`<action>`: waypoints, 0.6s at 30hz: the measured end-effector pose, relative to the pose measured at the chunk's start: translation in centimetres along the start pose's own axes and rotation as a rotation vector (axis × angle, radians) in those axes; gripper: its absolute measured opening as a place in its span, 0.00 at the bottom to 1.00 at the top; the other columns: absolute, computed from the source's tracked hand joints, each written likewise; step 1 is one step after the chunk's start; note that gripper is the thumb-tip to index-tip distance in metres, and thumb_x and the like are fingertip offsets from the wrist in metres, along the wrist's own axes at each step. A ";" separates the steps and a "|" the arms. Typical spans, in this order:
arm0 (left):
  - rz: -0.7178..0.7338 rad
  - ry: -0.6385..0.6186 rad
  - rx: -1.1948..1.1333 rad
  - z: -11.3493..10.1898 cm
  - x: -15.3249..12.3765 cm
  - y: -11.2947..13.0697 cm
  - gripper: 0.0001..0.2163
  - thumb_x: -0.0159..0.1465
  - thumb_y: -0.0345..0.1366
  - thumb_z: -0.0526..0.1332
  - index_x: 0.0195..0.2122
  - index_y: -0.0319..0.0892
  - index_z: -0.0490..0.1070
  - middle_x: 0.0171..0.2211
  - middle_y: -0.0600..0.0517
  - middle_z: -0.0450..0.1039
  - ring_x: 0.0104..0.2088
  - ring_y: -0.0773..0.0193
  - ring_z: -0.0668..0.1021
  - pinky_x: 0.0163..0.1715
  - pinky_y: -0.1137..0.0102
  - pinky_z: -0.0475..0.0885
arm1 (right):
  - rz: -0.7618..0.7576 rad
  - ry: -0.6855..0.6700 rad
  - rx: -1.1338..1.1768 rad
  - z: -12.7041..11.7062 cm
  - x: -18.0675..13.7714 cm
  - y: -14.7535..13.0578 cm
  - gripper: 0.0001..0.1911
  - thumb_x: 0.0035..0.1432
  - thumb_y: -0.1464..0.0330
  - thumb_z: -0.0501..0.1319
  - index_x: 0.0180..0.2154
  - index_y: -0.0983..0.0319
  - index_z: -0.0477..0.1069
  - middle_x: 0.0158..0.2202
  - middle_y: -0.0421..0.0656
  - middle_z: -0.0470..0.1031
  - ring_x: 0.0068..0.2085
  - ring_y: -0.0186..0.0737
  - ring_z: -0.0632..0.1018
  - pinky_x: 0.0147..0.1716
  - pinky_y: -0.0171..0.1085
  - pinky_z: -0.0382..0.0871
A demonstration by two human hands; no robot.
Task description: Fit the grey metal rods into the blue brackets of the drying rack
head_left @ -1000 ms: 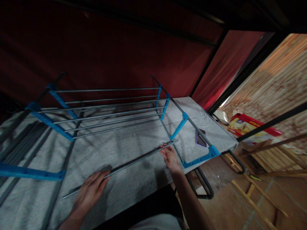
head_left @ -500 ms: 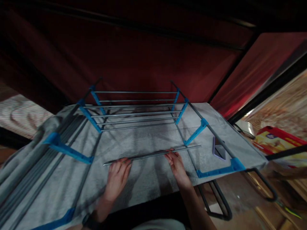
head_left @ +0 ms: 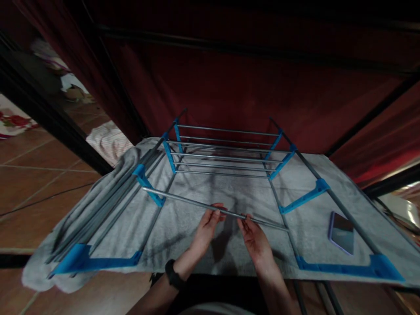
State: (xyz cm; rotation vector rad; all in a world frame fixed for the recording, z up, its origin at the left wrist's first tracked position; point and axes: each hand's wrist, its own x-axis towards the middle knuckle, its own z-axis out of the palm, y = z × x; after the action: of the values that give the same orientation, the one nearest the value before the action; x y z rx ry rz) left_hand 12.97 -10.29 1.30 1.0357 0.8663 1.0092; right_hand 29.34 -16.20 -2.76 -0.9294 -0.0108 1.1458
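Observation:
My left hand (head_left: 207,225) and my right hand (head_left: 252,232) both hold one thin grey metal rod (head_left: 190,201), gripping it near its middle. The rod slants down to the right, its left end by a blue plastic bracket (head_left: 149,189). Around it lies a rack frame of grey tubes and blue brackets. At the far end, several crossbars (head_left: 223,159) span between the left and right blue brackets. On the right side, another blue bracket (head_left: 303,197) has no bar in it.
Several loose grey tubes (head_left: 108,203) lie along the left of the cloth-covered surface (head_left: 210,188). A phone with a purple edge (head_left: 341,232) rests at the right. Red curtains (head_left: 229,83) and dark metal bars stand behind.
My hands have come closer together on the rod. The rod's left end has swung up toward the left bracket. My view has turned to the left.

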 end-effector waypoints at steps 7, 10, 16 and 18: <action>0.232 -0.162 0.012 2.9 0.8 6.2 0.17 0.73 0.51 0.59 0.56 0.46 0.67 0.41 0.48 0.78 0.47 0.57 0.81 0.55 0.58 0.73 | 0.225 -0.219 -0.016 5.1 -2.6 -1.3 0.07 0.56 0.65 0.71 0.38 0.59 0.81 0.42 0.46 0.85 0.45 0.43 0.84 0.50 0.42 0.80; 0.426 -0.116 0.168 2.1 1.8 9.9 0.19 0.75 0.51 0.55 0.60 0.47 0.64 0.34 0.52 0.72 0.39 0.60 0.78 0.47 0.61 0.74 | 0.382 -0.377 -0.115 5.7 -3.9 -2.0 0.13 0.57 0.60 0.72 0.41 0.61 0.80 0.41 0.48 0.84 0.38 0.43 0.85 0.42 0.42 0.81; 0.578 -0.128 0.672 0.3 2.8 12.5 0.16 0.76 0.46 0.53 0.60 0.47 0.63 0.39 0.51 0.72 0.36 0.61 0.76 0.41 0.65 0.71 | 0.175 -0.279 -0.174 4.9 -3.8 -2.7 0.14 0.52 0.63 0.74 0.40 0.59 0.79 0.38 0.45 0.84 0.37 0.40 0.83 0.39 0.38 0.78; 0.556 -0.193 0.821 0.2 2.7 10.9 0.11 0.76 0.43 0.53 0.55 0.46 0.65 0.41 0.50 0.74 0.39 0.59 0.78 0.42 0.64 0.71 | 0.074 -0.197 -0.178 4.5 -3.0 -3.0 0.15 0.50 0.63 0.75 0.40 0.58 0.79 0.38 0.44 0.84 0.38 0.40 0.83 0.38 0.37 0.78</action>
State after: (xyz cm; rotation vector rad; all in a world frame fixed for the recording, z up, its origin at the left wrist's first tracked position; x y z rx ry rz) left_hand 11.30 -5.82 11.51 2.1213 0.8624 0.9870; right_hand 28.28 -16.09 3.33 -0.9767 -0.2434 1.3171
